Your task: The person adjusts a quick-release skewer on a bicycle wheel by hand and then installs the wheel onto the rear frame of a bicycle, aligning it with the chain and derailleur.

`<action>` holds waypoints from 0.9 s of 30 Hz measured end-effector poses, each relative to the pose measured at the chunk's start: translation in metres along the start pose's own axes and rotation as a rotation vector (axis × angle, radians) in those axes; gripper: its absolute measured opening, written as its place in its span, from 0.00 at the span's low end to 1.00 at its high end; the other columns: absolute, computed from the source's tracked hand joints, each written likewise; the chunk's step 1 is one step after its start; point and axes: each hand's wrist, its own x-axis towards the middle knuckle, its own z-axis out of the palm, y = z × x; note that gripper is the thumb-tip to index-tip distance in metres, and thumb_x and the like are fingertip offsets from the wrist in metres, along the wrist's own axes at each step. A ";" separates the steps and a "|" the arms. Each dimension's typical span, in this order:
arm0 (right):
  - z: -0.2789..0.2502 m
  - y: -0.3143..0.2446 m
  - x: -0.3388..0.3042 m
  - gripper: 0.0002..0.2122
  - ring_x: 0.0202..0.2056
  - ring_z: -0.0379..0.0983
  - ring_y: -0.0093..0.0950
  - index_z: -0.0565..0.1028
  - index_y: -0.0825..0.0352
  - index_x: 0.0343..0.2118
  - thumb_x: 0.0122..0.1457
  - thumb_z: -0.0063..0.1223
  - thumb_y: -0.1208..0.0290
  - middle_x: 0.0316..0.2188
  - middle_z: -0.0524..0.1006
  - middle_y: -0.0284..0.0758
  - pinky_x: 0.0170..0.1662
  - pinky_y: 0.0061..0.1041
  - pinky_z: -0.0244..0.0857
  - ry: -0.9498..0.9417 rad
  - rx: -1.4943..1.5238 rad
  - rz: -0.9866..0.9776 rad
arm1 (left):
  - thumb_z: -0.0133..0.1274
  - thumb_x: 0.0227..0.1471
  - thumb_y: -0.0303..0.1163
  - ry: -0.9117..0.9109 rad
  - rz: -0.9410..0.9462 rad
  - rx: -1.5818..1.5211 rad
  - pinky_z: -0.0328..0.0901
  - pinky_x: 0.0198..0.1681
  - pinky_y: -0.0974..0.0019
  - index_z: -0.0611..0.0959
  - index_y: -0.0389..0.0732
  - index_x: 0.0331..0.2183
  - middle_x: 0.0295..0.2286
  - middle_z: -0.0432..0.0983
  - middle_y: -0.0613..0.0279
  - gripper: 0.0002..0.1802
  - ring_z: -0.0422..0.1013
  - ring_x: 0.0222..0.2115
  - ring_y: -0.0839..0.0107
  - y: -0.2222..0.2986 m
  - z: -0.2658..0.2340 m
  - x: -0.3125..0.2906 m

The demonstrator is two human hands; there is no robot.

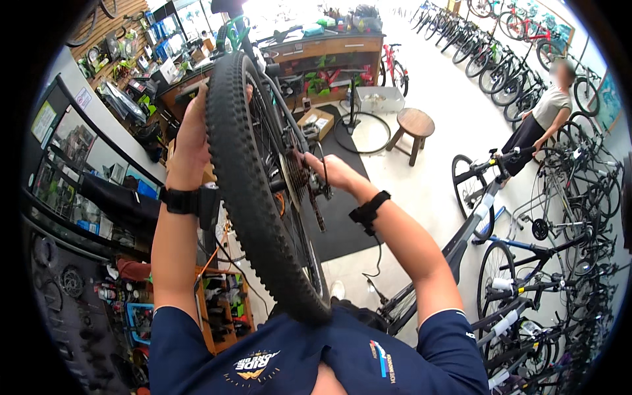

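Observation:
A bicycle rear wheel with a knobby black tyre (pixel 247 191) stands upright close in front of me, its sprocket cluster (pixel 296 179) and chain facing right. My left hand (pixel 191 135) grips the tyre's upper left side, fingers wrapped over the tread. My right hand (pixel 329 172) reaches in at the hub, fingers on the sprockets and derailleur (pixel 317 191). Both wrists carry black bands. The green bike frame (pixel 234 33) rises beyond the wheel's top.
A wooden stool (pixel 413 125) and a loose wheel (pixel 361 131) stand on the floor ahead. Rows of parked bicycles (pixel 526 263) fill the right side, with a person (pixel 543 118) standing among them. A counter (pixel 329 49) sits behind; tool shelves (pixel 220 309) are at lower left.

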 end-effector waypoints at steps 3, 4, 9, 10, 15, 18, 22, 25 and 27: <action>-0.002 -0.002 0.011 0.39 0.31 0.73 0.45 0.75 0.81 0.29 0.59 0.40 0.35 0.25 0.75 0.54 0.40 0.36 0.65 -0.001 0.020 0.075 | 0.45 0.62 0.48 0.078 0.014 0.031 0.74 0.44 0.64 0.72 0.27 0.51 0.44 0.76 0.46 0.31 0.77 0.40 0.65 0.000 0.004 0.001; -0.002 0.001 0.017 0.40 0.31 0.73 0.45 0.75 0.82 0.29 0.58 0.40 0.35 0.24 0.74 0.55 0.40 0.36 0.65 -0.016 0.005 0.124 | 0.46 0.62 0.48 0.072 0.025 0.050 0.74 0.44 0.64 0.73 0.27 0.50 0.43 0.77 0.47 0.31 0.77 0.39 0.66 0.001 0.006 0.003; 0.003 0.017 0.027 0.42 0.27 0.66 0.31 0.74 0.84 0.27 0.55 0.46 0.33 0.22 0.73 0.42 0.37 0.33 0.64 -0.035 0.193 0.162 | 0.49 0.61 0.47 -0.008 0.103 0.106 0.73 0.42 0.65 0.75 0.28 0.47 0.41 0.78 0.52 0.28 0.77 0.37 0.68 -0.002 0.001 0.007; 0.001 0.022 0.031 0.42 0.27 0.66 0.29 0.75 0.84 0.27 0.55 0.46 0.33 0.23 0.73 0.41 0.36 0.32 0.64 -0.057 0.180 0.165 | 0.49 0.61 0.47 0.004 0.109 0.120 0.73 0.41 0.65 0.75 0.28 0.46 0.41 0.78 0.52 0.27 0.77 0.37 0.68 -0.002 0.002 0.007; 0.003 0.016 0.024 0.40 0.28 0.65 0.26 0.76 0.83 0.29 0.54 0.49 0.34 0.24 0.74 0.39 0.35 0.32 0.63 -0.089 0.280 0.174 | 0.51 0.60 0.46 0.034 0.122 0.187 0.73 0.40 0.66 0.76 0.30 0.44 0.38 0.79 0.55 0.26 0.77 0.35 0.71 0.001 0.006 0.000; 0.008 0.014 0.023 0.40 0.28 0.66 0.26 0.76 0.82 0.29 0.55 0.47 0.33 0.24 0.74 0.38 0.36 0.32 0.63 -0.059 0.229 0.180 | 0.52 0.59 0.46 0.038 0.153 0.202 0.73 0.39 0.67 0.76 0.31 0.44 0.37 0.79 0.56 0.25 0.77 0.34 0.71 0.000 -0.003 -0.001; 0.023 0.039 0.029 0.42 0.30 0.69 0.29 0.75 0.84 0.34 0.56 0.42 0.32 0.25 0.75 0.45 0.39 0.33 0.65 0.006 0.289 0.061 | 0.44 0.63 0.46 -0.122 0.161 0.322 0.74 0.42 0.67 0.73 0.27 0.49 0.44 0.77 0.48 0.29 0.77 0.41 0.69 -0.001 -0.005 0.004; 0.021 0.029 0.022 0.41 0.33 0.73 0.37 0.76 0.80 0.39 0.58 0.38 0.32 0.29 0.77 0.53 0.43 0.35 0.65 -0.042 0.187 0.008 | 0.41 0.64 0.42 0.016 0.181 0.300 0.69 0.48 0.65 0.74 0.28 0.48 0.42 0.77 0.51 0.25 0.75 0.41 0.68 -0.007 0.008 -0.008; 0.033 0.052 0.035 0.37 0.37 0.74 0.48 0.78 0.73 0.39 0.61 0.33 0.35 0.33 0.76 0.57 0.42 0.39 0.65 0.056 0.099 0.055 | 0.39 0.65 0.44 -0.058 0.157 0.284 0.71 0.46 0.67 0.72 0.24 0.49 0.43 0.77 0.45 0.29 0.76 0.42 0.66 -0.007 0.010 -0.002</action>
